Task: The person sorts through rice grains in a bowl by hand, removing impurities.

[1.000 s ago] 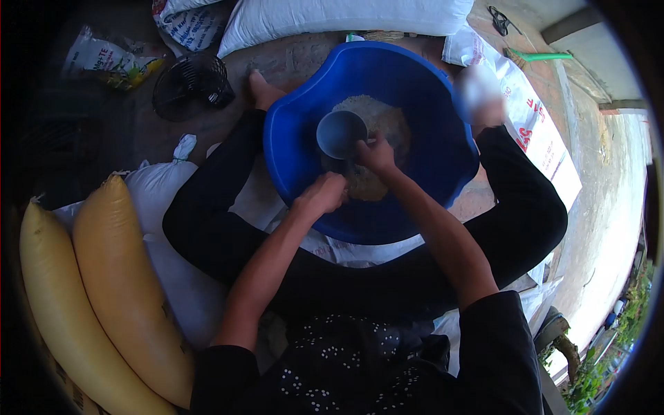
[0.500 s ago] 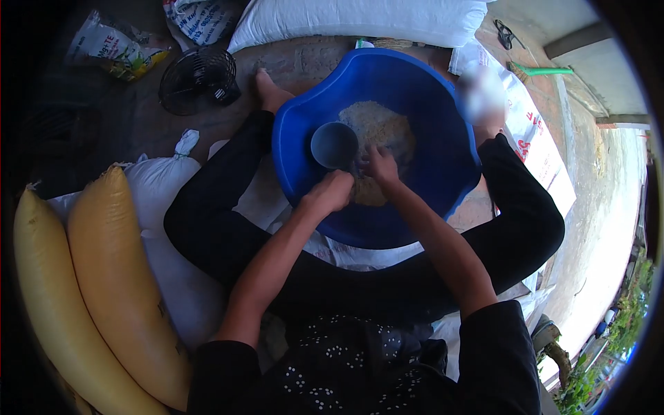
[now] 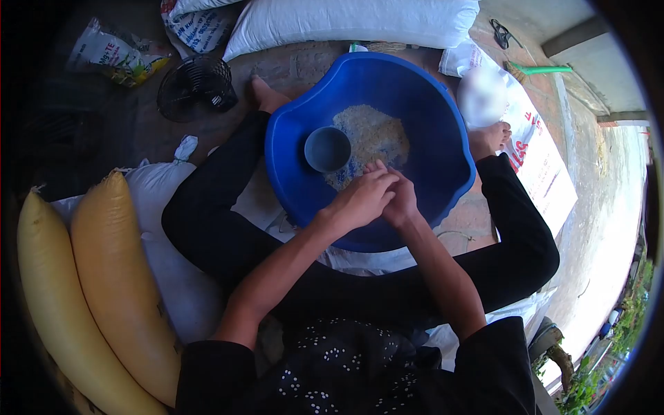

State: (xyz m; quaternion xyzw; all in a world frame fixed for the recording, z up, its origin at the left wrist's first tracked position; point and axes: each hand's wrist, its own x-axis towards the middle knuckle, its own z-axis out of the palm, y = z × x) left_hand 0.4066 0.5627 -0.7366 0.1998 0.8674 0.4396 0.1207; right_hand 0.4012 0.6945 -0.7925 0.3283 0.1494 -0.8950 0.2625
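A large blue plastic tub [image 3: 290, 173] stands between my legs, with a layer of pale loose grain or meal [image 3: 373, 131] over its bottom. A round grey bowl [image 3: 328, 149] rests in the tub on the left, beside the grain, and neither hand touches it. Over the near part of the tub my two hands meet. My left hand [image 3: 363, 197] lies across my right fingers, its own fingers bent together. My right hand [image 3: 401, 200] is cupped, palm turned inward, fingertips showing past the left. Whatever lies between them is hidden.
Full yellow sacks [image 3: 117, 263] and a tied white sack [image 3: 162, 187] lean at my left. Beyond the tub lie a big white sack [image 3: 360, 21], a black fan [image 3: 196, 86] and a printed bag [image 3: 117, 55]. A green-handled broom [image 3: 539, 70] lies at the right.
My left hand has moved right, away from the bowl, onto my right hand. The right hand has come up out of the grain and back toward me. The bowl stays in the tub.
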